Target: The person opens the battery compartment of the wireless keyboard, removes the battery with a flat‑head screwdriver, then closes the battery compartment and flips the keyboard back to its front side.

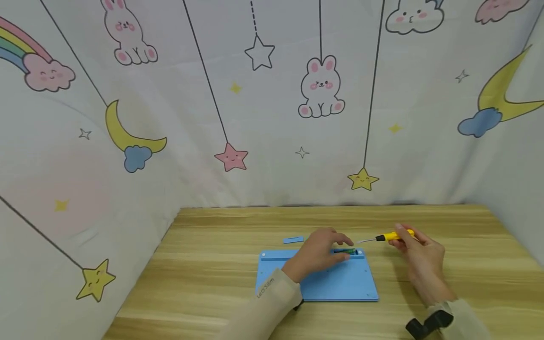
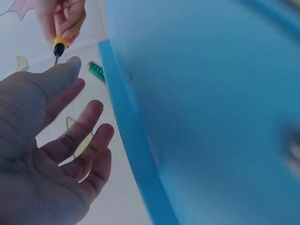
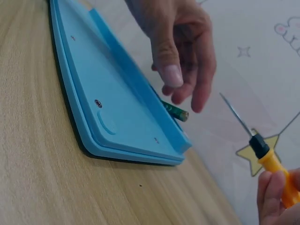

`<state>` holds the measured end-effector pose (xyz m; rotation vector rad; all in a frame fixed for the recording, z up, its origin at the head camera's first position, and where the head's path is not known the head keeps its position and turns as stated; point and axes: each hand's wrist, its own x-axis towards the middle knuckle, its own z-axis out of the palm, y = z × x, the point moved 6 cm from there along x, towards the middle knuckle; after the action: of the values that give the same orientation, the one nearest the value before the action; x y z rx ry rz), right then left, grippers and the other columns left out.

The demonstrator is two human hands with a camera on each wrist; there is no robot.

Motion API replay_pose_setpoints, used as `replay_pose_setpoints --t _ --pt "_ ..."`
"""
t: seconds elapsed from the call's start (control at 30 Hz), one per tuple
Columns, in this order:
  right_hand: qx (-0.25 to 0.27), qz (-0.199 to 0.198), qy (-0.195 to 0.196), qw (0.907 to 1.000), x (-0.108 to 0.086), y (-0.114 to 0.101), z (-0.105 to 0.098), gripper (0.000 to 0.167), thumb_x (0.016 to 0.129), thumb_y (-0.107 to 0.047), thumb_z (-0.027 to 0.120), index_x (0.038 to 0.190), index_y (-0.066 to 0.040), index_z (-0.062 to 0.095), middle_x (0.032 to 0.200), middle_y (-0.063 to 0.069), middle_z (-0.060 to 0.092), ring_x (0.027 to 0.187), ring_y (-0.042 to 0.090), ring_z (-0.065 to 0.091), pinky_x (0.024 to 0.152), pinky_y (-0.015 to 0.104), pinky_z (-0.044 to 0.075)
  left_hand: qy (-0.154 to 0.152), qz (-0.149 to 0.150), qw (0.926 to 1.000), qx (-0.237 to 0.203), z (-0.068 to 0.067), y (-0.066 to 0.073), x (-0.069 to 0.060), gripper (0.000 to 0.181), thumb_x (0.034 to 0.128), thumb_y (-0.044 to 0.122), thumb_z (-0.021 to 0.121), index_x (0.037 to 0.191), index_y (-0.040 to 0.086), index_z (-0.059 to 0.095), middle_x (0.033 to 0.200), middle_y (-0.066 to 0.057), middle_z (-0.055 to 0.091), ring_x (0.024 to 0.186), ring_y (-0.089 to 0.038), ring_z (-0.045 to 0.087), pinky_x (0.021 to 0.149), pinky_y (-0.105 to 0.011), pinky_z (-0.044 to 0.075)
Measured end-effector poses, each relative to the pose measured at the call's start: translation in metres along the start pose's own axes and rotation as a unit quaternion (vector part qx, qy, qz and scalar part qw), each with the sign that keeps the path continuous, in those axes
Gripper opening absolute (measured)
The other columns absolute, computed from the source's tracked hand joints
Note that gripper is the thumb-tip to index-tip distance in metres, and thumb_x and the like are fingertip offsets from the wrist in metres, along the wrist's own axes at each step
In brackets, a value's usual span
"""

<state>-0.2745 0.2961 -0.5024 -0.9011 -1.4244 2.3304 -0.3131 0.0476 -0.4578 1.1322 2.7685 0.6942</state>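
Observation:
A light-blue flat plastic device (image 1: 340, 285) lies on the table with small screws in its face and a raised strip along its far edge. From a slot in that strip a green battery (image 3: 175, 111) sticks up at a tilt. Over the slot hovers my left hand (image 1: 316, 252), thumb and fingers spread loosely around the battery and apart from it in the right wrist view. My right hand (image 1: 420, 259) grips a yellow-and-black screwdriver (image 1: 393, 236) by its handle, right of the device, its metal shaft pointing left.
Behind the device lies a small blue cover strip (image 1: 293, 240). The wood-grain table (image 1: 191, 264) ends at a white cloth backdrop (image 1: 272, 118) printed with stars, moons and rabbits. A black wrist mount (image 1: 429, 325) sits on my right sleeve.

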Motion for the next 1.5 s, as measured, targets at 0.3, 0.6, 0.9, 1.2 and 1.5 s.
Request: replay_pose_setpoints --t 0.3,0.6,0.9,1.2,1.5 --pt "0.024 -0.006 -0.009 0.9996 0.001 -0.001 -0.001 0.015 0.083 -0.023 0.092 0.095 -0.018 0.085 0.082 -0.006 0.077 0.061 0.011 0.076 0.064 0.022 0.062 -0.017 0.028 0.9995 0.001 0.009 0.009 0.018 0.012 0.1016 0.017 0.076 0.108 0.023 0.083 0.107 0.009 0.078 0.098 -0.004 0.066 0.084 -0.014 0.050" --pt "-0.002 0.001 -0.006 1.0000 0.006 0.000 -0.005 0.011 0.086 -0.024 0.090 0.094 -0.020 0.085 0.082 -0.008 0.075 0.064 0.010 0.077 0.066 0.022 0.063 -0.010 0.003 0.9988 -0.047 0.006 0.002 0.019 0.013 0.1040 0.010 0.071 0.107 0.018 0.080 0.102 0.007 0.077 0.092 0.000 0.064 0.084 -0.015 0.052" --pt "-0.362 -0.064 -0.162 0.9158 0.009 0.000 -0.001 0.051 0.112 -0.028 0.058 0.152 0.003 0.055 0.087 -0.009 0.067 0.067 0.006 0.063 0.066 0.021 0.059 0.052 -0.013 0.9862 -0.157 -0.003 -0.015 0.013 0.015 0.1073 0.010 0.066 0.120 0.012 0.074 0.106 0.002 0.073 0.092 0.000 0.062 0.087 -0.016 0.054" --pt "-0.538 -0.237 -0.233 0.7744 0.000 0.001 0.019 0.056 0.110 -0.033 0.063 0.149 0.005 0.055 0.128 0.030 0.069 0.108 0.036 0.068 0.087 0.039 0.060 -0.001 -0.033 0.9953 -0.092 -0.009 -0.038 0.019 0.008 0.1009 0.006 0.074 0.108 0.010 0.073 0.099 -0.003 0.074 0.083 -0.006 0.060 0.077 -0.018 0.051" --pt "-0.532 -0.242 -0.218 0.7816 0.001 0.005 0.022 0.042 0.102 -0.030 0.075 0.132 0.000 0.071 0.115 0.016 0.073 0.095 0.019 0.069 0.073 0.022 0.052 -0.032 -0.069 0.9941 -0.077 -0.005 -0.042 0.025 0.007 0.0959 0.003 0.079 0.098 0.008 0.075 0.093 -0.006 0.074 0.078 -0.006 0.057 0.073 -0.018 0.050"
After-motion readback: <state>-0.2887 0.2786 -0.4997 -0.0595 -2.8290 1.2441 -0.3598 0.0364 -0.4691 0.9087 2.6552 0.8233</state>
